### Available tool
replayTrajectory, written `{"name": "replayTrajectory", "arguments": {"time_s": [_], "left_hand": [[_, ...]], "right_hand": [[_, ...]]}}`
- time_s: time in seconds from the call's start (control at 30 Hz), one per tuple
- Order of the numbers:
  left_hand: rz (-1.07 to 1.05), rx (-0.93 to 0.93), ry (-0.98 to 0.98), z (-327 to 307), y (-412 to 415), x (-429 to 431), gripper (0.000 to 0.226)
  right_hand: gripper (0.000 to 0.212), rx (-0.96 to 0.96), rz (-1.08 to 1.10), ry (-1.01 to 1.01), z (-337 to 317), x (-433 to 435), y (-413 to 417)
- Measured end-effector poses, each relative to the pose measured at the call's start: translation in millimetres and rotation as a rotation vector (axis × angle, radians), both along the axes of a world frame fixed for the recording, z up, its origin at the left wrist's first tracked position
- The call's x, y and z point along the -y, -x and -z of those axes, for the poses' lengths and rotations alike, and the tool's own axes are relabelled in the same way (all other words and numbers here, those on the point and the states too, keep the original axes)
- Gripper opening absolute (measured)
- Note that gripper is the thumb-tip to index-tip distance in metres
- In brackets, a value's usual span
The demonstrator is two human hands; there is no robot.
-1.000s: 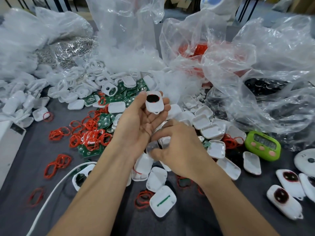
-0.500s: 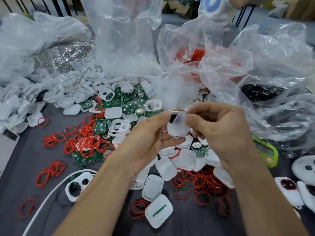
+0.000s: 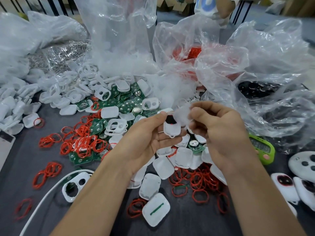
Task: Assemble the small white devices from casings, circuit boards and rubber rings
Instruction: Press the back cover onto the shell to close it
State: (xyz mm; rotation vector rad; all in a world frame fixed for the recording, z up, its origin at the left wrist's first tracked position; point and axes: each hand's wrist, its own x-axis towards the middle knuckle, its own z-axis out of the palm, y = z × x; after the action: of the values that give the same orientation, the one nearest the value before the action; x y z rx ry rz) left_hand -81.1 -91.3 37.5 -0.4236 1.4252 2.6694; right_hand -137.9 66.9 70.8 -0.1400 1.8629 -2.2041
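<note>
Head view: we note the left hand (image 3: 148, 142) raised above the dark grey table (image 3: 20, 167), thumb and fingers clamped on a small white rounded plastic device (image 3: 171, 129) with a black round window. Right hand (image 3: 221, 132) just beside it, fingers curled together, pinching a blurred whitish piece (image 3: 183, 114) at the device's upper right corner; we cannot identify it. Below lie loose red rubber rings (image 3: 196, 181), green circuit boards (image 3: 129, 103) and white plastic casing halves (image 3: 163, 166). Lime-green timer (image 3: 263, 149) at right.

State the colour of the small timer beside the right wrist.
The plastic timer is lime green; head view.
</note>
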Motion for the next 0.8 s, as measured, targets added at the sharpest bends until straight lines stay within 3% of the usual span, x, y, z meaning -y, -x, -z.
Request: {"name": "replayTrajectory", "arguments": {"time_s": [0.13, 0.23, 0.33, 0.53, 0.7, 0.8], "left_hand": [[-0.060, -0.018, -0.048, 0, 0, 1, 0.031], [-0.085, -0.023, -0.089, 0, 1, 3, 0.032], [-0.086, -0.019, -0.099, 0, 1, 5, 0.034], [-0.078, -0.027, -0.069, 1, 1, 6, 0.032], [-0.069, -0.040, -0.023, 3, 3, 5, 0.032], [-0.045, -0.052, -0.005, 3, 3, 3, 0.034]], "right_hand": [[0.022, 0.027, 0.058, -0.011, 6, 2, 0], [0.031, -0.142, 0.109, -0.285, 14, 3, -1], [0.023, -0.315, 0.114, -0.551, 19, 2, 1], [0.013, -0.324, 0.109, -0.531, 16, -2, 0], [0.018, -0.149, 0.087, -0.211, 14, 1, 3], [0.020, -0.129, 0.021, -0.148, 16, 8, 1]]}}
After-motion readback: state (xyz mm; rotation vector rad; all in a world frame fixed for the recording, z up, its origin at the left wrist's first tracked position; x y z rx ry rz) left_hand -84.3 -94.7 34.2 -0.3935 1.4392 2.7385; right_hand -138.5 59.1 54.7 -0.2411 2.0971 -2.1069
